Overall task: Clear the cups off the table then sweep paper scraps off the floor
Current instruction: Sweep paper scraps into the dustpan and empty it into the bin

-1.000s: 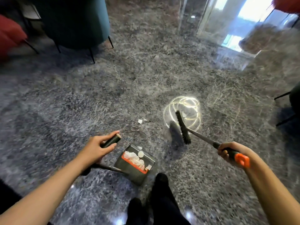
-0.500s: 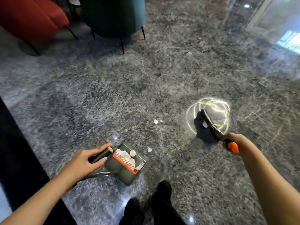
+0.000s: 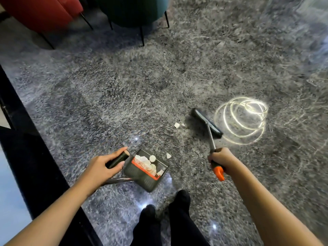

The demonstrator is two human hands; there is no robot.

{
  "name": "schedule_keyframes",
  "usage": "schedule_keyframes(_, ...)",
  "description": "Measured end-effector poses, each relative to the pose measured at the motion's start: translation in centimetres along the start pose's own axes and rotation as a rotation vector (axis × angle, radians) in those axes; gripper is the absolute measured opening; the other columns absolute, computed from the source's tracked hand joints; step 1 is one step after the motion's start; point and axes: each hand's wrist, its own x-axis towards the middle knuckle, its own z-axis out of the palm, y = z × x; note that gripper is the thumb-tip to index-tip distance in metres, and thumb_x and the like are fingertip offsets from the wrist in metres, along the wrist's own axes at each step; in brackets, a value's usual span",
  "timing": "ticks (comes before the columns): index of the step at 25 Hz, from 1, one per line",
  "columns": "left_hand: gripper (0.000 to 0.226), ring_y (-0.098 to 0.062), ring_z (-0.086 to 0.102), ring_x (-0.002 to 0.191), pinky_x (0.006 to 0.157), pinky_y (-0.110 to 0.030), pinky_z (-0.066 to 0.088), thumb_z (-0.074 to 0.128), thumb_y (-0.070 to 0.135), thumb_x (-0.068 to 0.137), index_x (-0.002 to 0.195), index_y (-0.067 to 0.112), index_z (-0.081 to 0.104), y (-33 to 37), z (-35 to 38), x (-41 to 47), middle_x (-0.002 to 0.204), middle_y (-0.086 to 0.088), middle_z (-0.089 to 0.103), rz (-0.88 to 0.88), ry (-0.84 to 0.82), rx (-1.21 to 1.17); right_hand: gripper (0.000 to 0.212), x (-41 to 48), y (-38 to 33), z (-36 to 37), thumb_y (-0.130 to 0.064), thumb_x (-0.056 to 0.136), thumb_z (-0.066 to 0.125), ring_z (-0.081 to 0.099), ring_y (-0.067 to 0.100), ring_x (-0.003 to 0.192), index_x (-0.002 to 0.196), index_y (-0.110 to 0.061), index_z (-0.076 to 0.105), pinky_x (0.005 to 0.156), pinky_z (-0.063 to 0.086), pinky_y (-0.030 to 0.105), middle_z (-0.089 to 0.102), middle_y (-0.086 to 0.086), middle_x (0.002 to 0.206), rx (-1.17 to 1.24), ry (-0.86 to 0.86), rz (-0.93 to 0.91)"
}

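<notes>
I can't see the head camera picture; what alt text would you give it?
Seen from above, a person's right hand grips a broom beside two white paper scraps on a speckled grey floor, while the left hand holds a dustpan containing more scraps. A red chair and a teal chair stand beyond.

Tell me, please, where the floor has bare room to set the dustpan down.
The widest bare floor lies between the chair legs and the dustpan, left of the two scraps by the broom. Another bare patch lies right of the light rings. It is crowded between dustpan, broom and shoes, where a lone scrap lies.
</notes>
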Motion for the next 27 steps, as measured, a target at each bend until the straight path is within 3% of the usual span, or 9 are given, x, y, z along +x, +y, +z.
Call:
schedule_keyframes(3, 0.051, -0.004, 0.048, 0.055, 0.055, -0.019, 0.039, 0.073, 0.021, 0.082, 0.12, 0.05, 0.056, -0.1, 0.4, 0.8, 0.076, 0.002, 0.07, -0.061, 0.034, -0.035, 0.011, -1.5, -0.1, 1.3, 0.009, 0.076, 0.054, 0.049, 0.02, 0.043, 0.079, 0.0, 0.049, 0.039, 0.041, 0.023, 0.049, 0.011, 0.062, -0.096, -0.132, -0.013)
schedule_keyframes(5, 0.049, -0.001, 0.043, 0.048, 0.051, -0.019, 0.038, 0.071, 0.023, 0.083, 0.122, 0.049, 0.055, -0.1, 0.7, 1.2, 0.075, -0.002, 0.069, -0.081, 0.061, -0.059, 0.014, -2.9, 0.5, 1.5, 0.009, 0.076, 0.054, 0.05, 0.018, 0.037, 0.087, 0.0, 0.05, 0.035, 0.04, 0.019, 0.05, 0.011, 0.063, -0.167, -0.198, 0.005)
schedule_keyframes(9, 0.049, 0.001, 0.043, 0.041, 0.041, -0.01, 0.032, 0.069, 0.023, 0.085, 0.123, 0.048, 0.052, -0.1, 0.8, 1.6, 0.068, 0.01, 0.062, -0.082, 0.104, -0.087, 0.039, -6.4, 2.2, 0.4, 0.009, 0.075, 0.058, 0.048, 0.013, 0.031, 0.111, -0.004, 0.059, 0.034, 0.038, 0.018, 0.053, 0.008, 0.056, -0.216, -0.277, -0.003)
schedule_keyframes(14, 0.051, 0.0, 0.046, 0.042, 0.04, -0.006, 0.034, 0.069, 0.024, 0.085, 0.125, 0.047, 0.048, -0.4, -0.1, 1.4, 0.071, 0.014, 0.061, -0.08, 0.105, -0.06, 0.061, -11.1, 3.6, -1.5, 0.016, 0.075, 0.057, 0.047, 0.015, 0.029, 0.128, -0.016, 0.054, 0.031, 0.036, 0.017, 0.054, 0.005, 0.047, -0.076, -0.309, 0.029)
schedule_keyframes(19, 0.051, 0.0, 0.05, 0.052, 0.045, -0.008, 0.039, 0.07, 0.024, 0.084, 0.127, 0.043, 0.052, -1.5, -1.1, 0.2, 0.079, 0.004, 0.066, -0.046, 0.019, -0.03, 0.056, -13.8, 3.2, -1.5, 0.015, 0.077, 0.056, 0.046, 0.016, 0.028, 0.122, -0.018, 0.052, 0.03, 0.036, 0.018, 0.051, 0.009, 0.043, -0.004, -0.282, 0.029)
schedule_keyframes(24, 0.052, 0.0, 0.051, 0.054, 0.045, -0.006, 0.037, 0.068, 0.025, 0.085, 0.128, 0.047, 0.049, -3.0, -1.9, -0.2, 0.077, 0.01, 0.062, -0.037, -0.037, -0.038, 0.02, -13.2, 2.1, 4.7, 0.006, 0.075, 0.064, 0.05, 0.016, 0.038, 0.091, -0.002, 0.056, 0.038, 0.04, 0.021, 0.052, 0.006, 0.053, -0.23, -0.21, -0.052)
schedule_keyframes(27, 0.051, -0.004, 0.053, 0.06, 0.047, -0.007, 0.039, 0.067, 0.027, 0.086, 0.128, 0.048, 0.048, -3.4, -2.3, 0.3, 0.079, 0.009, 0.062, -0.025, -0.03, -0.015, 0.017, -13.5, 2.8, 9.0, 0.007, 0.075, 0.061, 0.05, 0.009, 0.03, 0.088, 0.001, 0.051, 0.033, 0.037, 0.014, 0.05, 0.007, 0.057, -0.287, -0.249, -0.022)
